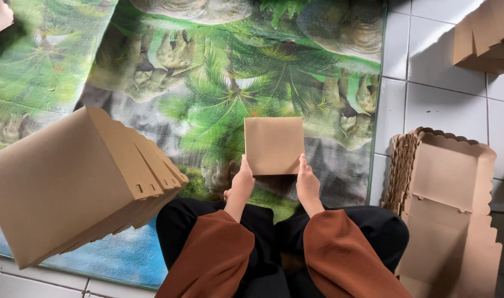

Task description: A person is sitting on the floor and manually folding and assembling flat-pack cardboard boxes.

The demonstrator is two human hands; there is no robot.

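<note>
I hold a small square brown cardboard box in front of me with both hands. My left hand grips its lower left corner and my right hand grips its lower right corner. The box hangs above a mat printed with palm trees and rocks. My rust-brown sleeves and black trousers fill the bottom of the view.
A big stack of folded brown boxes lies on the mat to my left. A pile of flat, scallop-edged box blanks lies on the white tiled floor to my right. More cardboard sits at the top right.
</note>
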